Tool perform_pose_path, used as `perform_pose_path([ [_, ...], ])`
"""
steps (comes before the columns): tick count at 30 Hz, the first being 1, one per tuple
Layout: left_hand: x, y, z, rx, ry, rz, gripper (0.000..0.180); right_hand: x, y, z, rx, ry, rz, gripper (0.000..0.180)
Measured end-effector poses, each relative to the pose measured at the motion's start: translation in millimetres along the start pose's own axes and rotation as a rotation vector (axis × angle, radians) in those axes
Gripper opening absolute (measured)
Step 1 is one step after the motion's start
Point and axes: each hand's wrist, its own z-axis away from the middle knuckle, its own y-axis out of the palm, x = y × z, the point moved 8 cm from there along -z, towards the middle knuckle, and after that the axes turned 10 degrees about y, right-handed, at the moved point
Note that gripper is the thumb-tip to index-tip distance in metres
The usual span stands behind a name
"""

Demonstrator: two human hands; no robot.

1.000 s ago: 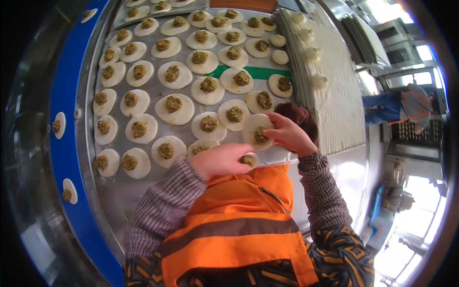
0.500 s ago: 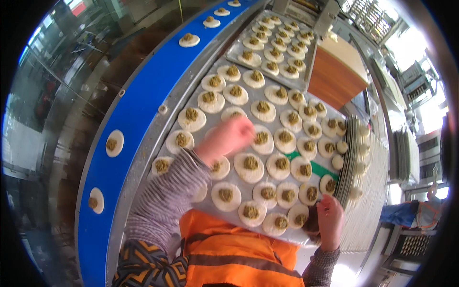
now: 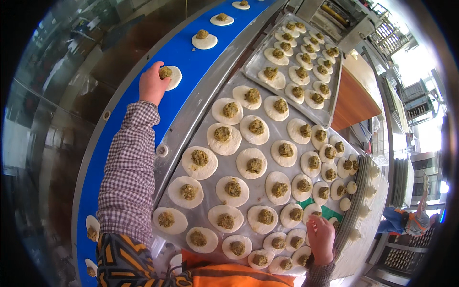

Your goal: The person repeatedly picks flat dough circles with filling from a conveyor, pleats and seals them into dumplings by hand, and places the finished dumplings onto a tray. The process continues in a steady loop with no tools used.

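Observation:
My left hand [image 3: 154, 85] reaches over the blue conveyor belt [image 3: 186, 71], its fingers and thumb curled around the near edge of a dough round [image 3: 174, 79] topped with a lump of brownish-green filling [image 3: 165, 72]. Many such filled dough rounds lie in rows on the grey work surface [image 3: 203, 136] before me. At its right side, my right hand [image 3: 321, 237] is closed with bent fingers beside a filled dough round [image 3: 312, 210]. What those fingers hold, if anything, is hidden.
A metal tray [image 3: 327, 115] of filled rounds stands at the far right of the work surface, by a wooden box [image 3: 356, 98]. A stack of thin boards [image 3: 356, 210] borders the right side, with small dough balls [image 3: 345, 204] beside it. Another person [image 3: 409, 221] stands far right.
My left hand has moved from above the work surface out to the belt and taken hold of a dough round. My right hand remains by the right side. The view has shifted.

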Motion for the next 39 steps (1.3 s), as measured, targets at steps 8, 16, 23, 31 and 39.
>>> perform_pose_path([
  [8,44,-48,72,0.439,-0.292,0.377,0.049,113,14,-83,0.109,-0.388,0.086,0.019],
  [16,76,-100,140,0.493,-0.339,0.345,0.062,356,79,-227,0.121,-0.951,-0.233,0.043],
  [23,87,-140,189,0.678,-0.284,0.300,0.042,480,165,-222,0.255,-1.069,0.051,0.040],
  [31,88,-188,266,0.710,-0.400,0.178,0.048,487,189,-170,0.445,-0.883,-0.132,0.045],
  [39,79,-243,373,0.327,-0.641,0.331,0.057,499,228,-75,0.639,-0.923,-0.302,0.037],
])
